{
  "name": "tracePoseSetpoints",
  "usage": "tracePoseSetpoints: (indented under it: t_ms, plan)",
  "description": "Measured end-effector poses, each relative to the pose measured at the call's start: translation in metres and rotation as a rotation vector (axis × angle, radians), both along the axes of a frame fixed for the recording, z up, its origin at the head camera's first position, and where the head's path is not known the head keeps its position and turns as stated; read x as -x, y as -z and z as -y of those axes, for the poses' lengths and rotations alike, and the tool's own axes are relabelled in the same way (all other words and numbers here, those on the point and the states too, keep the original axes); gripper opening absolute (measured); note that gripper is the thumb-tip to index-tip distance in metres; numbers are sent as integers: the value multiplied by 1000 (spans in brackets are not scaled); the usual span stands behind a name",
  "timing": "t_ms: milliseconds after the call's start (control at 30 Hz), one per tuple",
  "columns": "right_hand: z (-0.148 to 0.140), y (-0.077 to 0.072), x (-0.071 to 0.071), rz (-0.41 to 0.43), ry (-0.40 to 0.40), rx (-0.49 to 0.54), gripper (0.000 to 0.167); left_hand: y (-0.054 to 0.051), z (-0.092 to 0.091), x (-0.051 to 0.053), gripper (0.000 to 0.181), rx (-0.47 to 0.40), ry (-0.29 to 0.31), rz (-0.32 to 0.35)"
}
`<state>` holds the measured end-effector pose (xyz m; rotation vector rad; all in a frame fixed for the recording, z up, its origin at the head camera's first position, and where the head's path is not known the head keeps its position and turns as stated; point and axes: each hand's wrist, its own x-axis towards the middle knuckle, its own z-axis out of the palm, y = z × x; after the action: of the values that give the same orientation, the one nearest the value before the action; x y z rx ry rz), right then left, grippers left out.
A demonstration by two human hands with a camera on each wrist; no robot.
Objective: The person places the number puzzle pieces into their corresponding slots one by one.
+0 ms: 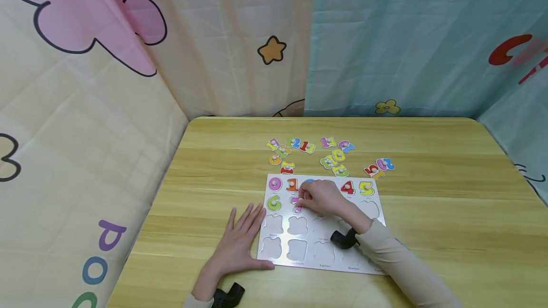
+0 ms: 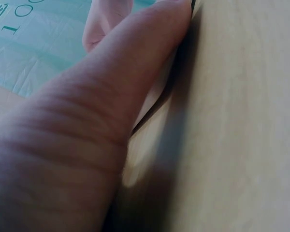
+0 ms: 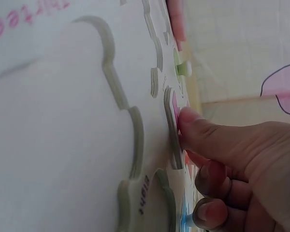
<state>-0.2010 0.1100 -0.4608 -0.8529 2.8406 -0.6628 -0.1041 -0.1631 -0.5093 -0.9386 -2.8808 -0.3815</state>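
At your far left, your left hand (image 1: pixel 240 244) lies with fingers straight and spread, gripping nothing, its fingertips at the left edge of the white number board (image 1: pixel 308 255) and its thumb stretched out by the near left corner. Moving right, the green 6 (image 1: pixel 274 203) sits in the second row, with the pink 0 (image 1: pixel 275 184) just beyond it in the top row and the red-orange 1 (image 1: pixel 292 185) beside that. Next comes the pink 7 (image 1: pixel 296 200), over the second row just right of the 6, its bar towards the board's far side and its foot pointing back at you; its long axis runs roughly away from you, leaning a little. Your right hand (image 1: pixel 323 197) reaches in from the right and pinches the 7 between thumb and index finger, partly covering it. In the right wrist view you see the piece edge-on, its side standing above the board's surface; you cannot tell whether any of it is seated in a recess. Further right, the red 4 (image 1: pixel 347 187) and yellow 5 (image 1: pixel 366 188) lie in the top row, and loose number pieces (image 1: pixel 338 156) are scattered on the wooden table (image 1: pixel 445 194) beyond the board.
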Motion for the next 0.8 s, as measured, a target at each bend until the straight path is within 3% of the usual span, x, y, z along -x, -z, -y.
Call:
tracePoseSetpoints:
  t_ms: [467, 800]
  plan:
    - [8, -3, 3, -4, 27, -68, 21, 0, 0, 2, 122, 21, -8, 7]
    - [9, -1, 1, 51, 38, -66, 24, 1, 0, 1, 122, 34, -13, 11]
